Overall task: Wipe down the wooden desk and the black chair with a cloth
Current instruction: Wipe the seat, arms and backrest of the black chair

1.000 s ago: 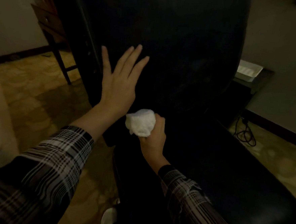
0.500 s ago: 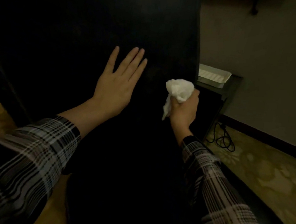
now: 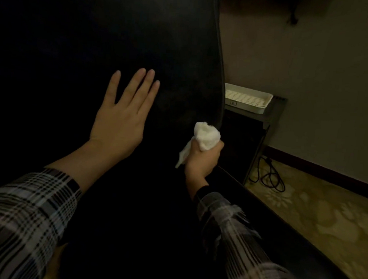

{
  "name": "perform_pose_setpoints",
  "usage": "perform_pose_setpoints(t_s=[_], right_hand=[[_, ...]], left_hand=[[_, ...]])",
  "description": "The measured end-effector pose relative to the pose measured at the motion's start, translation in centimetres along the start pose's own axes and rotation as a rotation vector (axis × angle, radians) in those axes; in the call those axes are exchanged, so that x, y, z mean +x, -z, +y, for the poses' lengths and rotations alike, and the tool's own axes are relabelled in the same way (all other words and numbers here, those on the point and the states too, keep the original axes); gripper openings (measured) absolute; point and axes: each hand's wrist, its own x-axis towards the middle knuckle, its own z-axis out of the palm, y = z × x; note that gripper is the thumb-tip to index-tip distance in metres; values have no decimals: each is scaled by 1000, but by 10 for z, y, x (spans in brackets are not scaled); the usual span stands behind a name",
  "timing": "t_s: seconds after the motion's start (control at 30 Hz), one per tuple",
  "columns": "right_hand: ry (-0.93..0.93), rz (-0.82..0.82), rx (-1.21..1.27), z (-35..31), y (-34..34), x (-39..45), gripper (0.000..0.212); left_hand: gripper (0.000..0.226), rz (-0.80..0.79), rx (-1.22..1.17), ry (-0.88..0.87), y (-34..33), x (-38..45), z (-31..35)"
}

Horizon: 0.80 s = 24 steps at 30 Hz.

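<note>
— Wiping the black chair (image 3: 125, 30) right now, by the look of it: backrest filling most of the view, seat running down toward the bottom right. No sign of the wooden desk anywhere, so no way to judge that half of the job.

— And the cloth (image 3: 206, 135)?

— Bunched white, clamped in the right hand (image 3: 203, 160), fingers curled round it, one loose tail hanging to the left. Pressed at, or just short of, the backrest's lower right edge; contact too dim to call.

— Left hand (image 3: 120, 115)?

— Flat against the backrest, fingers straight and slightly spread, gripping nothing. Probably bracing the chair against the push of the wipe.

— Next move?

— Likely sweeping the wad along that right edge or back across the panel toward the braced palm, then down onto the seat. Needs firm pressure with the brace kept in place, and perhaps re-bunching so a fresh face meets the surface.

— Anything close by?

— Beyond the edge, a white tray (image 3: 247, 99) on a dark stand (image 3: 274, 115), and a black cord (image 3: 267, 178) on the patterned floor (image 3: 316, 220). Worth keeping the stroke short of the tray.
</note>
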Motion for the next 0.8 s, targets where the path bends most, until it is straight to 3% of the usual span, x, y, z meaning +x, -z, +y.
perform_pose_setpoints(t_s=[0.1,0.2,0.23,0.3,0.37,0.43,0.5,0.57,0.67,0.7,0.8], right_hand=[[-48,-42,77,12,-12,-43,35],[73,-294,-11,28,-22,-88,32],[95,-308,-28,25,-20,-82,30],[94,-119,0,11,-12,-36,30],[-25,134,84,-24,4,20,41],[-57,135,22,-52,17,48,50],[46,65,-155,-68,10,30,49],[175,-17,-294,-65,-7,-18,46],[525,-408,-391,-46,-21,-109,37],[613,-461,-399,-46,-19,-120,34],[571,-306,-212,-74,-19,-77,25]], left_hand=[[71,11,-8,-1,-2,3,-1],[72,50,-32,12,-7,1,-3],[72,67,-43,17,-8,1,-3],[69,73,-50,8,-9,0,-3],[64,54,-28,-7,-10,-3,-2],[61,77,-43,-20,-11,-5,-3],[62,140,-70,-22,-13,-6,-6],[69,258,-277,18,-11,-4,-5],[62,359,-972,255,4,-4,-8],[61,394,-1153,303,6,-6,-12],[60,467,-1449,285,8,-12,-20]])
